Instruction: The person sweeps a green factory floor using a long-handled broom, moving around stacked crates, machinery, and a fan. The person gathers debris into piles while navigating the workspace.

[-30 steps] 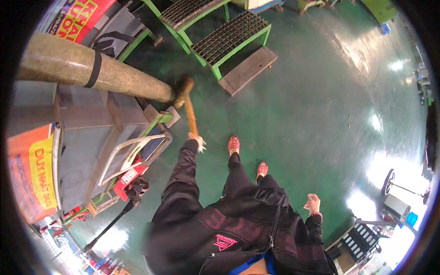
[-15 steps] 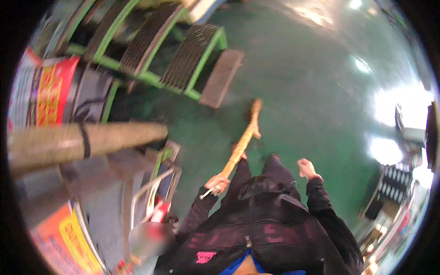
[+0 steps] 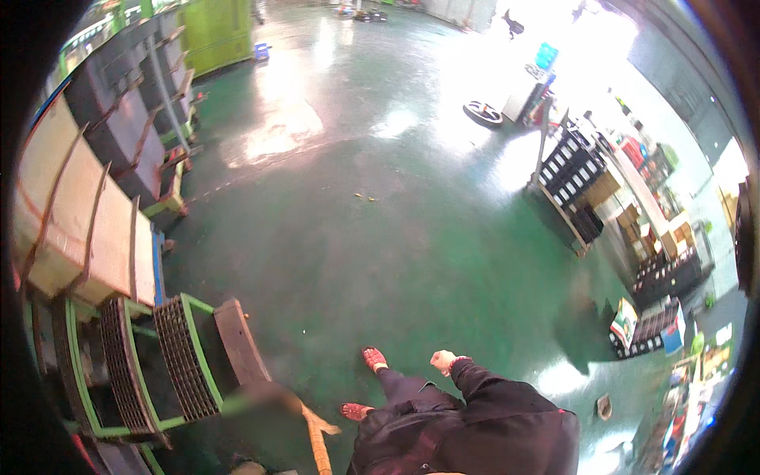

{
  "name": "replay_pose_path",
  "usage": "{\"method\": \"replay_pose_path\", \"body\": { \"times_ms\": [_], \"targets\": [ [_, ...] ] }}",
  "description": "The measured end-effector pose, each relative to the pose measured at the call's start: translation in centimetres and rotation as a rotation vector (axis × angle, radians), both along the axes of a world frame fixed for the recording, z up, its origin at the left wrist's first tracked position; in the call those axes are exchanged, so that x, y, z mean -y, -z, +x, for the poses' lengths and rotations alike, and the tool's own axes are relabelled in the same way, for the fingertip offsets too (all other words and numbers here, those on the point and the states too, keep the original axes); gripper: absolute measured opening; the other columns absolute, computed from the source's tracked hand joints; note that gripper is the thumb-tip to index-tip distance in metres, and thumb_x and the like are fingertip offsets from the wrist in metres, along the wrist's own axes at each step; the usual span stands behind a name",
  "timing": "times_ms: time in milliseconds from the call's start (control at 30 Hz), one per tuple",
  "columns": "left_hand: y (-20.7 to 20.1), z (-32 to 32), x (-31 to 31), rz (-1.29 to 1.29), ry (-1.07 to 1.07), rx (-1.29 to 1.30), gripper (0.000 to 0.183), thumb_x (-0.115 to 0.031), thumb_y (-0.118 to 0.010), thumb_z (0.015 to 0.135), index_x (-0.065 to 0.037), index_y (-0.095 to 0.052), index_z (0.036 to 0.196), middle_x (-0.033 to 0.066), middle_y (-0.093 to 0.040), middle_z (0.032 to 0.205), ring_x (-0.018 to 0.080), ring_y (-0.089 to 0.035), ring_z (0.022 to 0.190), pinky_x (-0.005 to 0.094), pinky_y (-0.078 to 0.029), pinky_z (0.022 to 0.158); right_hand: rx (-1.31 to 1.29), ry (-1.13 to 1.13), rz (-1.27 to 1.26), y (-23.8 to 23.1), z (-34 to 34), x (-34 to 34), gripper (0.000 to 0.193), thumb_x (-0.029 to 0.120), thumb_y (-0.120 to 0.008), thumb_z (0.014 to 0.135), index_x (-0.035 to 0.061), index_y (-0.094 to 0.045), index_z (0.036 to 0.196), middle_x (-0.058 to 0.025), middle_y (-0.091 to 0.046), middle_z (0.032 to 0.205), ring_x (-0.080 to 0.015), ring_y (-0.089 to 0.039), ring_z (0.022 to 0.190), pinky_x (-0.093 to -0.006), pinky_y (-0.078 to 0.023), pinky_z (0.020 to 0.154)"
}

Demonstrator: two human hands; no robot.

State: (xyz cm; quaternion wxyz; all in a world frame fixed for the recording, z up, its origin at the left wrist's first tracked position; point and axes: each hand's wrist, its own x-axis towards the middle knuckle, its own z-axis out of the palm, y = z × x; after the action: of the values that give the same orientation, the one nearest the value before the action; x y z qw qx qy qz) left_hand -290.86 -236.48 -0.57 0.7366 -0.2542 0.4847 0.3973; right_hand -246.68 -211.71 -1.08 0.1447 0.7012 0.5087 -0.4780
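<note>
Risking a knock on the green-framed steps (image 3: 184,360): the forked wooden stick (image 3: 318,451) is near the close end of their bottom plank (image 3: 241,342), so a leftward swing could catch it; blur hides any contact; stick is between plank and red sandals (image 3: 374,359), long axis roughly fore-aft, fork pointing away, slightly left; right hand (image 3: 445,362) curled in a loose fist, nothing visible in it; left hand out of view, can't tell its grip.

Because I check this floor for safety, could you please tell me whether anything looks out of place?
Small yellowish scraps lie loose on the green floor, and a small pale object lies by itself at the picture's lower right, too unclear to identify. They look odd because they seem dropped there.
</note>
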Motion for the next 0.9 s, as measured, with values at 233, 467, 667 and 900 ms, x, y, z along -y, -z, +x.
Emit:
{"method": "replay_pose_path", "body": {
  "times_ms": [233, 467, 667, 900],
  "targets": [
    [6.0, 4.6, -7.7, -0.014, 0.097, 0.419, 0.021, -0.011, -0.048, 0.071, 0.001, -0.042, 0.088, 0.0063, -0.043, 0.061, 0.0147, -0.043, 0.045, 0.0239, -0.038, 0.037, -0.151, 0.221, 0.027, -1.8, 2.7, -4.1, 0.026, 0.014, -0.044, 0.072, 0.0077, -0.055, 0.094, -0.0049, -0.054, 0.065, -0.0136, -0.053, 0.051, -0.0271, -0.048, 0.047],
    [8.4, 14.3, -31.1, 0.795, -0.204, -0.234, 0.026, -0.009, -0.055, 0.069, 0.003, -0.045, 0.09, 0.0198, -0.049, 0.09, 0.0249, -0.05, 0.079, 0.0282, -0.045, 0.062, 0.011, 0.061, 0.106, -2.5, 7.9, -6.5, 0.023, 0.012, -0.044, 0.072, 0.0092, -0.058, 0.09, -0.0054, -0.058, 0.074, -0.0143, -0.057, 0.057, -0.0277, -0.049, 0.05],
    [0.6, 8.5, -30.5, 0.314, -0.134, 0.332, 0.037, 0.004, -0.052, 0.069, -0.005, -0.039, 0.103, 0.0025, -0.04, 0.059, 0.0069, -0.035, 0.037, 0.0178, -0.027, 0.029, -0.32, 0.536, -0.024, -0.9, 11.9, -9.2, 0.015, 0.007, -0.046, 0.073, 0.0047, -0.052, 0.086, -0.0034, -0.042, 0.053, -0.0124, -0.042, 0.039, -0.027, -0.039, 0.035],
    [-10.9, 9.2, -21.2, 0.074, 0.09, -0.587, 0.053, 0.008, -0.051, 0.06, -0.01, -0.032, 0.106, 0.0068, -0.041, 0.056, 0.0114, -0.036, 0.034, 0.0253, -0.03, 0.028, -0.328, 0.494, -0.144, 2.3, 6.5, -13.2, 0.021, 0.005, -0.04, 0.074, 0.0064, -0.049, 0.093, -0.002, -0.041, 0.053, -0.0117, -0.043, 0.037, -0.0281, -0.043, 0.035]
  ]
}}
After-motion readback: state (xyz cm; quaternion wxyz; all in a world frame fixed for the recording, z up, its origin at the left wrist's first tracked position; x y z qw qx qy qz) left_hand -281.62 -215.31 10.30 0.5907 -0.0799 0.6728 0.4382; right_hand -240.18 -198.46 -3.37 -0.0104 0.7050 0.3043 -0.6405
